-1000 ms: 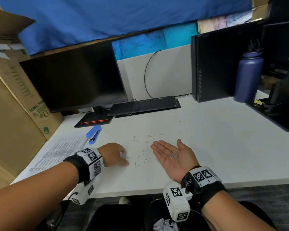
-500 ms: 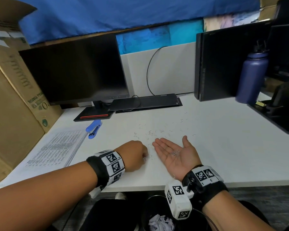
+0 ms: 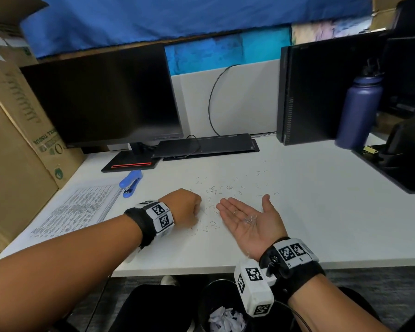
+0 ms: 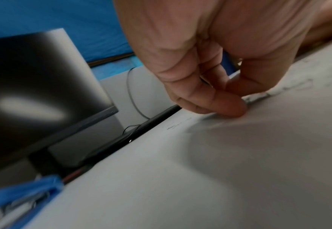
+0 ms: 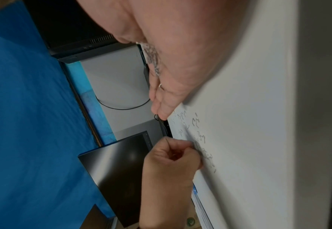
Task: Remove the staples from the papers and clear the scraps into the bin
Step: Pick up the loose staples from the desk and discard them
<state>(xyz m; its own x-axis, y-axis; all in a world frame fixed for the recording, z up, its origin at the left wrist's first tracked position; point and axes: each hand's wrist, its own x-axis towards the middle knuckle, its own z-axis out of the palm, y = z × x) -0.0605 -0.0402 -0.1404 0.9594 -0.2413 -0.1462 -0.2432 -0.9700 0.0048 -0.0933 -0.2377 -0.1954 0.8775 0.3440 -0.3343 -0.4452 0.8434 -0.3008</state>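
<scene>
My right hand lies palm up and flat on the white desk, with a small heap of pulled staples in the palm; the right wrist view shows the heap too. Just left of it my left hand is curled, fingertips down on the desk. In the left wrist view its thumb and forefinger pinch together among loose staples. More loose staples are scattered ahead of both hands. The printed papers lie at the left. A black bin with crumpled paper stands under the desk edge.
A blue stapler lies beyond the papers. A monitor and cardboard boxes close off the left and back. At the right stand a computer case, a blue bottle and a black tray.
My left hand has slid right across the desk toward the open right hand and curled tighter into a pinch. The right hand has stayed palm up with its staples.
</scene>
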